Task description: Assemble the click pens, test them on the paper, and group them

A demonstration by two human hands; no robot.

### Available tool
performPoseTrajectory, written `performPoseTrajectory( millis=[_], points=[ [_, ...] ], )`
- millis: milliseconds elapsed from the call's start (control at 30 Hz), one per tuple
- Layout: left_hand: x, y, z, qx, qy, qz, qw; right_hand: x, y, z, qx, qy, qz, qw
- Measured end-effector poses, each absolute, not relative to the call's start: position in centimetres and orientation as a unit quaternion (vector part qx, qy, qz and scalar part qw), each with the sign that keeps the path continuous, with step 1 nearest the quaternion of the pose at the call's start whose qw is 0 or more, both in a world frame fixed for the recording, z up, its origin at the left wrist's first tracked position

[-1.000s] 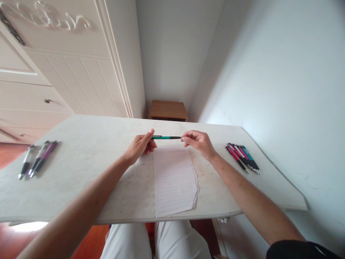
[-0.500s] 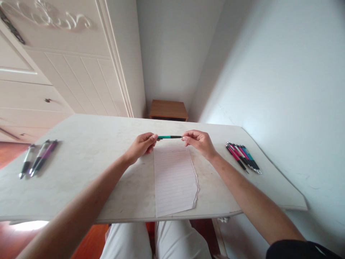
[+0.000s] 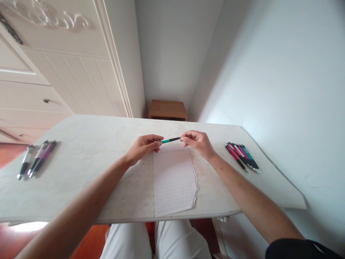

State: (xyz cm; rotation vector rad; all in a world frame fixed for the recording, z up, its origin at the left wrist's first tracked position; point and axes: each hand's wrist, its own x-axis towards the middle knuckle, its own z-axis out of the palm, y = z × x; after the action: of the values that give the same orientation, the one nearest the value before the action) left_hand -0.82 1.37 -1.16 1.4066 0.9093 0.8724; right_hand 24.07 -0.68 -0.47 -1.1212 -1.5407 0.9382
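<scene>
A green pen (image 3: 170, 140) is held between both hands just above the far end of a lined sheet of paper (image 3: 174, 181). My left hand (image 3: 142, 147) is closed round the pen's left end, with thumb and fingers hiding that part. My right hand (image 3: 198, 143) pinches the pen's dark right tip. The pen tilts slightly, its right end higher. The sheet lies flat on the white table (image 3: 88, 158), its right edge torn and wavy.
Three pens (image 3: 36, 158) lie at the table's left end. Several coloured pens (image 3: 242, 156) lie in a row at its right end. A white cabinet stands at the left, a brown wooden stand (image 3: 168, 109) behind the table, a wall close on the right.
My left hand has slid rightward along the pen, covering more of it, so less green shows. The pen went from level to slightly tilted. My right hand stayed put.
</scene>
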Motion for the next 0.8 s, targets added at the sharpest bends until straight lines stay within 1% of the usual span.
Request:
performPoseTrajectory(
  millis=[167,233,400,500,633,800],
  points=[
    [-0.72,1.61,-1.67,0.553,0.377,0.397,0.628,24.07,-0.64,-0.62,-0.459,-0.632,0.389,0.489],
    [-0.84,1.7,-1.75,0.548,0.385,0.388,0.633,24.01,-0.65,-0.69,-0.457,-0.629,0.391,0.492],
    [-1.19,1.79,-1.62,0.587,0.405,0.361,0.601,24.0,-0.67,-0.73,-0.456,-0.626,0.393,0.496],
    [-1.29,1.96,-1.61,0.597,0.39,0.393,0.581,24.12,-0.63,-0.82,-0.455,-0.631,0.387,0.495],
    [-1.29,2.11,-1.67,0.583,0.369,0.431,0.581,24.13,-0.6,-0.93,-0.454,-0.637,0.382,0.493],
    [-1.04,1.72,-1.34,0.589,0.392,0.394,0.586,23.99,-0.71,-0.73,-0.458,-0.633,0.381,0.495]
  ],
)
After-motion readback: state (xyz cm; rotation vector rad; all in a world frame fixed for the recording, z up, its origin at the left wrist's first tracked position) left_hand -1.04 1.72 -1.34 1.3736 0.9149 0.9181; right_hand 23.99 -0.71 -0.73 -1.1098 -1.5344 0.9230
